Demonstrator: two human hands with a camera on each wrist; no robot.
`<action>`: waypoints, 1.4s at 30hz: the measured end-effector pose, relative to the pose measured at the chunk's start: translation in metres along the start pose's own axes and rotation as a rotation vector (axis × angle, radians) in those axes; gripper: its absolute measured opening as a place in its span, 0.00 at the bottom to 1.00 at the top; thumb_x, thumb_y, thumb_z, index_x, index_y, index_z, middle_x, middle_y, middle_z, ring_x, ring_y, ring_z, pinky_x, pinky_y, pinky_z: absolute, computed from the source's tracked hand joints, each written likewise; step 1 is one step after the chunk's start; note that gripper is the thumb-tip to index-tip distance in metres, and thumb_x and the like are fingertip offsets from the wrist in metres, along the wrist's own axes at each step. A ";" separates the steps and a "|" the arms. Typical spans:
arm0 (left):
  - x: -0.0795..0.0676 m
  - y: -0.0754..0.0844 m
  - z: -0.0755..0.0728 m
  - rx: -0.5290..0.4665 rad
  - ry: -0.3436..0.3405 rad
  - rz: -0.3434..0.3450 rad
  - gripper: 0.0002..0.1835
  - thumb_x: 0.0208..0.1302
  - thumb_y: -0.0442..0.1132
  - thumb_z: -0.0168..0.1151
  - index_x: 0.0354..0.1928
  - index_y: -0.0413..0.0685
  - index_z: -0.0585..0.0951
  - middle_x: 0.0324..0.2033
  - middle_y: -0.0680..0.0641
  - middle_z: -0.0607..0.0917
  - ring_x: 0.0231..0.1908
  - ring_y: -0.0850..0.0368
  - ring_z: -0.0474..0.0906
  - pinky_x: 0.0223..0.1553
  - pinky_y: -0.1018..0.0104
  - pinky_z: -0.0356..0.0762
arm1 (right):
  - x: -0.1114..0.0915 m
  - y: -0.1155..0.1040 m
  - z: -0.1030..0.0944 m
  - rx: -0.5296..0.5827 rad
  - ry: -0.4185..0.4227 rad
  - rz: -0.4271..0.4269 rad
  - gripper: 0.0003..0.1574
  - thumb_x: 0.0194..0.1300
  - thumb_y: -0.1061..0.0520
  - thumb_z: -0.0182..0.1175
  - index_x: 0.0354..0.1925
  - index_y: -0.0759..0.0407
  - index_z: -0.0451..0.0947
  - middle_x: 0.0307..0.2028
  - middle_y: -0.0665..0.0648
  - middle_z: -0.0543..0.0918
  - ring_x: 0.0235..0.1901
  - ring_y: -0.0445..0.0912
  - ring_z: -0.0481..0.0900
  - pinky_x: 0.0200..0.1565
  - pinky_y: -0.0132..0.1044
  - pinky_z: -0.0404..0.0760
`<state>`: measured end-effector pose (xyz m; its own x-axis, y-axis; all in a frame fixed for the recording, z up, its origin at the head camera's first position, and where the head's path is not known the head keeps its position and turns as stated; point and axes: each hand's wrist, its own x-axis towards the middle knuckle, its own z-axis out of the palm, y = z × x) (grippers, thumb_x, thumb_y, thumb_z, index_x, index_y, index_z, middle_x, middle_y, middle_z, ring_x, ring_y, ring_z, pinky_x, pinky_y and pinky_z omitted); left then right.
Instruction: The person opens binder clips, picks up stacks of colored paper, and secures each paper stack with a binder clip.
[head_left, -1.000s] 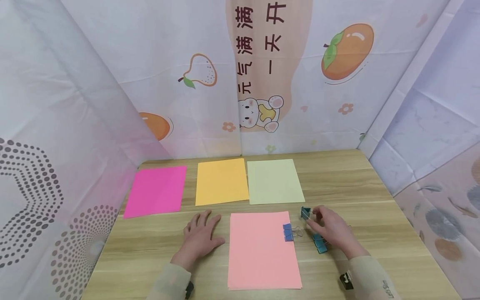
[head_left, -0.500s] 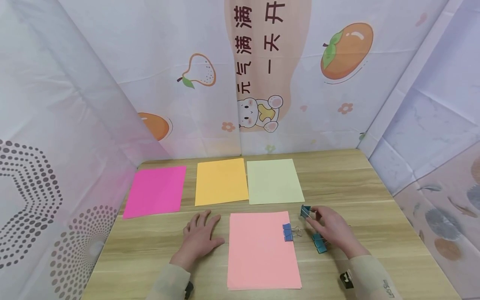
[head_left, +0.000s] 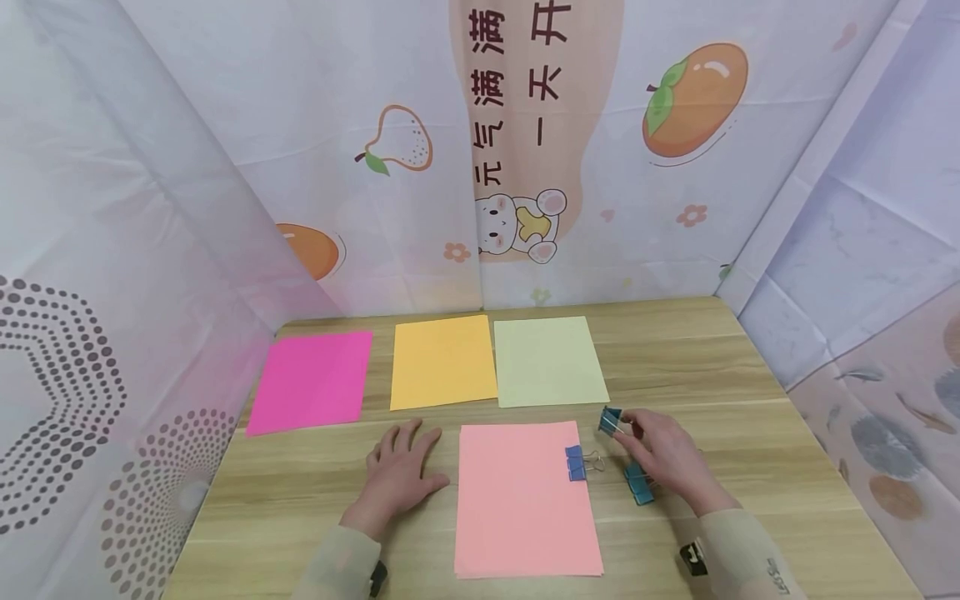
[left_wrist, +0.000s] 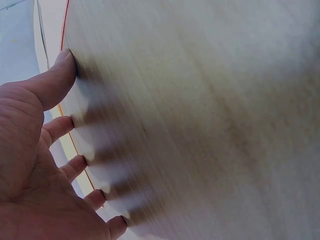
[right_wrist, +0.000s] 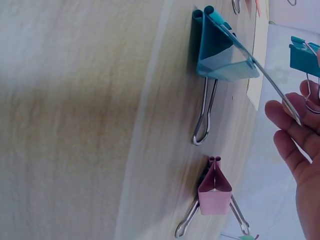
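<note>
My right hand (head_left: 663, 450) pinches a teal binder clip (head_left: 611, 419) by its wire handles, just right of a pink paper stack (head_left: 525, 500). In the right wrist view this held clip (right_wrist: 304, 57) is partly cut off by the frame edge. A second teal binder clip (head_left: 640, 485) lies on the table beneath that hand, one wire handle sticking up near the fingers in the wrist view. A blue binder clip (head_left: 576, 464) grips the stack's right edge. Left of the stack, my left hand (head_left: 401, 475) rests on the table, fingers spread, holding nothing.
Along the back lie a magenta sheet (head_left: 311, 383), orange sheets (head_left: 442, 362) and a pale green sheet (head_left: 551, 362). A pink binder clip (right_wrist: 215, 192) stands near the right hand. Patterned cloth walls (head_left: 337, 67) enclose the back and sides of the table (head_left: 750, 417).
The right hand has shifted slightly up and left in the head view, carrying the teal clip with it. The left hand and the paper stack have stayed put.
</note>
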<state>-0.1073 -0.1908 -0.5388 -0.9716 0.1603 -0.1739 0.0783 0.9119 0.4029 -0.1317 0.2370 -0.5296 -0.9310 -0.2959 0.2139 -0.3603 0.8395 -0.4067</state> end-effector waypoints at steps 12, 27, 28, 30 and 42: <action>0.003 0.001 -0.003 0.052 0.002 0.017 0.37 0.63 0.56 0.70 0.72 0.56 0.72 0.74 0.39 0.62 0.72 0.28 0.54 0.62 0.24 0.55 | -0.005 0.003 0.001 -0.035 0.074 -0.105 0.16 0.63 0.56 0.72 0.45 0.62 0.80 0.24 0.43 0.69 0.25 0.37 0.63 0.29 0.33 0.67; 0.045 0.036 -0.022 0.076 0.177 0.090 0.18 0.73 0.45 0.60 0.61 0.49 0.82 0.59 0.44 0.80 0.62 0.35 0.72 0.60 0.36 0.69 | -0.006 0.004 -0.001 -0.075 0.077 -0.115 0.15 0.62 0.54 0.72 0.42 0.59 0.78 0.23 0.42 0.69 0.25 0.38 0.64 0.29 0.35 0.67; 0.049 0.040 -0.023 0.071 0.178 0.097 0.18 0.73 0.45 0.59 0.61 0.49 0.82 0.59 0.44 0.80 0.61 0.35 0.72 0.60 0.36 0.69 | -0.006 0.004 -0.001 -0.079 0.084 -0.123 0.15 0.62 0.55 0.73 0.42 0.59 0.78 0.23 0.42 0.69 0.25 0.38 0.64 0.29 0.35 0.67; 0.058 0.048 -0.023 0.070 0.175 0.105 0.20 0.74 0.46 0.59 0.62 0.49 0.81 0.59 0.44 0.80 0.62 0.36 0.72 0.60 0.37 0.69 | -0.006 0.005 -0.001 -0.087 0.094 -0.135 0.15 0.62 0.55 0.73 0.42 0.59 0.78 0.23 0.42 0.69 0.25 0.38 0.64 0.29 0.34 0.67; 0.111 0.088 -0.008 0.059 0.084 0.115 0.29 0.74 0.53 0.58 0.72 0.52 0.73 0.68 0.42 0.73 0.67 0.36 0.67 0.65 0.40 0.68 | -0.001 0.005 0.001 -0.110 0.108 -0.164 0.16 0.60 0.56 0.74 0.44 0.59 0.80 0.24 0.44 0.73 0.26 0.39 0.68 0.30 0.37 0.73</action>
<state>-0.2100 -0.0959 -0.5152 -0.9706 0.2348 -0.0527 0.2006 0.9103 0.3620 -0.1321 0.2406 -0.5329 -0.8466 -0.3870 0.3654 -0.4921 0.8306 -0.2605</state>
